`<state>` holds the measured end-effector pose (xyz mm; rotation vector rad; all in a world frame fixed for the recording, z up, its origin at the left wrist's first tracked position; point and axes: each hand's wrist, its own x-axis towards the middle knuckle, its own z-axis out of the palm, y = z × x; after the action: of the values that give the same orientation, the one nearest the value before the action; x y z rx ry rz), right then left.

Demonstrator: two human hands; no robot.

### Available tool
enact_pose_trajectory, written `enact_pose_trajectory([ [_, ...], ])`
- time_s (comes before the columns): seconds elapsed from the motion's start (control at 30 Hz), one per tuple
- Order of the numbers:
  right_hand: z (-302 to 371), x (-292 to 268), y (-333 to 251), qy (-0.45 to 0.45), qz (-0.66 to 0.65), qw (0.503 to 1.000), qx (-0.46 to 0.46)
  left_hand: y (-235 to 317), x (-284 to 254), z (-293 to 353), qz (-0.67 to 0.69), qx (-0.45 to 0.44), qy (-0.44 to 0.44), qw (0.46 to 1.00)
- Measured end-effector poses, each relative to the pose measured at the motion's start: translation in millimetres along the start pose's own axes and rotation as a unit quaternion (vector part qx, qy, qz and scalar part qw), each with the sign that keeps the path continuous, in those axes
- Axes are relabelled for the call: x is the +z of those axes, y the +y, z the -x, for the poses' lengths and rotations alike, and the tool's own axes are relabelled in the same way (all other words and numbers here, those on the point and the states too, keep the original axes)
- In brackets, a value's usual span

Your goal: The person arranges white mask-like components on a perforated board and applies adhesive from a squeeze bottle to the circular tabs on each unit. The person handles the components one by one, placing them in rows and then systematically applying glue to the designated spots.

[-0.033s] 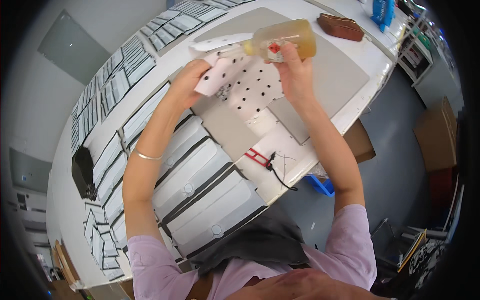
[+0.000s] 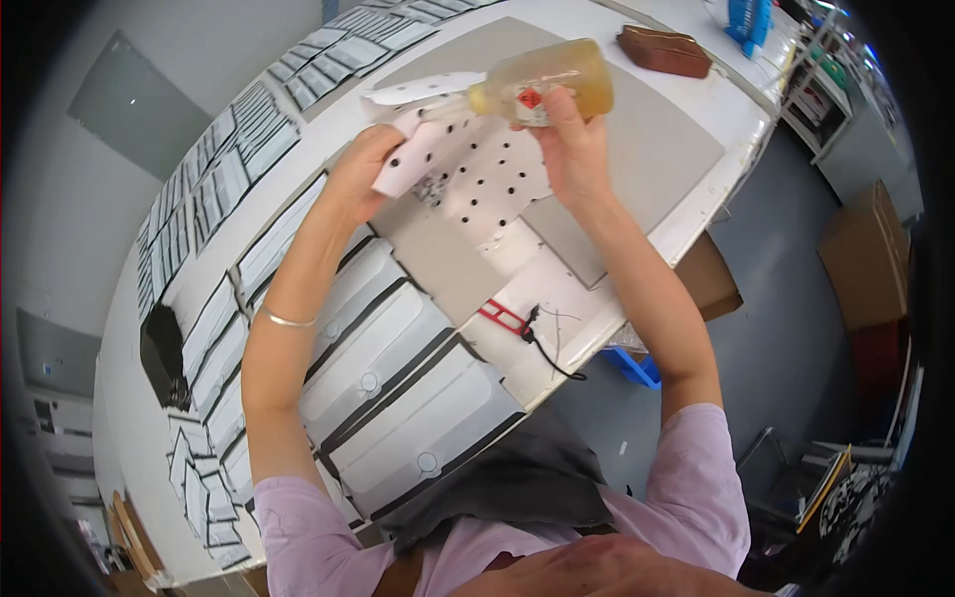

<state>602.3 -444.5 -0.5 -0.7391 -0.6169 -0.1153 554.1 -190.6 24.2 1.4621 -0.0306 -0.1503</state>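
Note:
My right hand (image 2: 577,149) grips a translucent bottle (image 2: 572,75) of yellowish liquid with a red hazard mark. The bottle lies tipped almost level, its yellow cap and nozzle pointing left at a pale sheet with black dots (image 2: 487,189). Pinched in my left hand (image 2: 360,164) is a raised, folded edge of that sheet; the rest spreads over the table between my hands. The nozzle tip is against or just above the sheet; I cannot tell which. A cluster of small dark bits (image 2: 430,189) shows beside the folded edge.
Flat grey-white panels with black edges (image 2: 418,438) cover the table's near left, with several stacks further back. A grey board (image 2: 662,149) lies at right, a red tool with black cord (image 2: 505,316) near the edge. A brown pouch (image 2: 665,52) rests beyond.
The whole view has shifted slightly, so things appear a little further left. Both hands keep their holds on the bottle and the sheet.

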Motion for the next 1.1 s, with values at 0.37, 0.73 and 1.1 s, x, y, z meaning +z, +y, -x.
enact_pose_trajectory([
  [0.37,1,-3,-3,0.034,-0.059,0.996,0.048,13,38,-2,0.036,-0.003,0.077,0.996],
  [0.73,12,8,-4,-0.047,0.094,0.994,-0.016,-7,2,-16,-0.033,0.000,0.112,0.993],
  [1.1,9,2,-5,0.015,0.034,0.999,0.023,-4,23,-12,-0.037,0.053,0.120,0.991],
])
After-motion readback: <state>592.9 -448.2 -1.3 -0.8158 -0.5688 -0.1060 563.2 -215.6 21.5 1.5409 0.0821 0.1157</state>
